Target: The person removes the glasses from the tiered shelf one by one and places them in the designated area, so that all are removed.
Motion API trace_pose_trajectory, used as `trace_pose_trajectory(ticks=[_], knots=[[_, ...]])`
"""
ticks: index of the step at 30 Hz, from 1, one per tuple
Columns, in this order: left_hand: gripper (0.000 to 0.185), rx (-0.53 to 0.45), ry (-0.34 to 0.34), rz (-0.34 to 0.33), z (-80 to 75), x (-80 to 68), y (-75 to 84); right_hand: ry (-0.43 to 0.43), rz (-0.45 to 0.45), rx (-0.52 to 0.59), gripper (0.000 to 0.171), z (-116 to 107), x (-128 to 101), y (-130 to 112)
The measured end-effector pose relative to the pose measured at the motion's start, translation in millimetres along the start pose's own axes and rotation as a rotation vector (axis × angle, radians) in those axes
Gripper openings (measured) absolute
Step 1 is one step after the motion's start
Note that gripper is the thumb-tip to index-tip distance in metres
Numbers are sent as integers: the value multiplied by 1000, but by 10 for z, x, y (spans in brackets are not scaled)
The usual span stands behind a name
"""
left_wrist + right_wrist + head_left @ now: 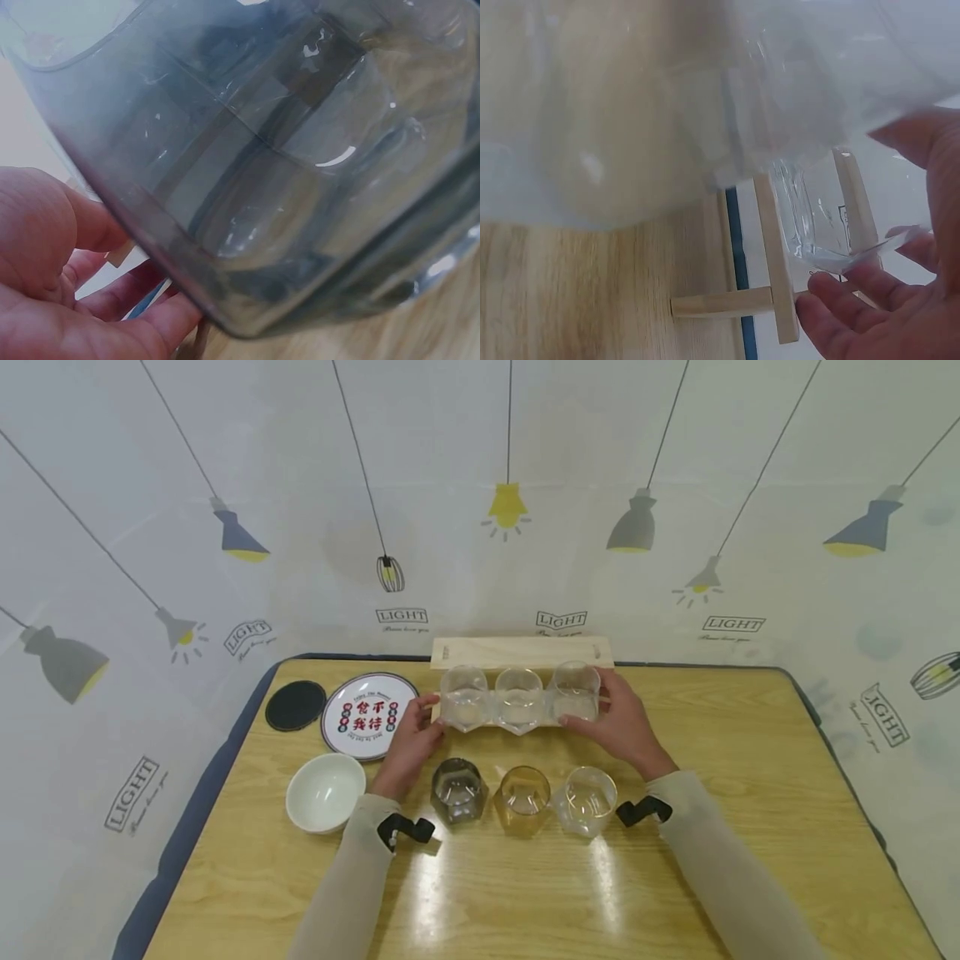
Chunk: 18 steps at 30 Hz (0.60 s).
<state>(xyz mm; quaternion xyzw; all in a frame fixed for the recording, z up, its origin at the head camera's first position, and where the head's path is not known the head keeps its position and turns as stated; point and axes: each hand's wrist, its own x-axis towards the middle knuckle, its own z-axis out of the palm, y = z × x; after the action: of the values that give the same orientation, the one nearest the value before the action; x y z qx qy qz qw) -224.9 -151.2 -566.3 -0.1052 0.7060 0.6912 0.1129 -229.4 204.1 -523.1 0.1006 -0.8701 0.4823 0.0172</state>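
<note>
Three clear glasses stand in a row on a pale wooden rack [521, 652] at the back of the table. My left hand [431, 720] holds the left clear glass [463, 697], thumb behind it and fingers in front. My right hand [592, 706] grips the right clear glass [576, 692] the same way. The middle glass [519, 697] stands between them. In the left wrist view my left hand [82, 300] shows behind the grey glass [262, 150]. In the right wrist view my right hand's fingers [855, 300] touch the base of a clear glass [817, 217] over the rack's slats [776, 285].
A grey glass [458, 790], an amber glass [522, 799] and a clear glass [587, 800] line up between my wrists. A white bowl [326, 792], a printed round plate [369, 716] and a black coaster [296, 705] sit at the left. Patterned curtain walls surround the table [750, 827].
</note>
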Motion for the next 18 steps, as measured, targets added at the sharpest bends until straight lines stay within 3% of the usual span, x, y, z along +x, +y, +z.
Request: trace_pose_trajectory(ticks=[11, 18], knots=[[49, -22, -8, 7, -4, 20, -5, -28, 37, 43, 91, -37, -2, -47], [48, -12, -1, 12, -4, 22, -4, -3, -5, 32, 86, -67, -64, -92]])
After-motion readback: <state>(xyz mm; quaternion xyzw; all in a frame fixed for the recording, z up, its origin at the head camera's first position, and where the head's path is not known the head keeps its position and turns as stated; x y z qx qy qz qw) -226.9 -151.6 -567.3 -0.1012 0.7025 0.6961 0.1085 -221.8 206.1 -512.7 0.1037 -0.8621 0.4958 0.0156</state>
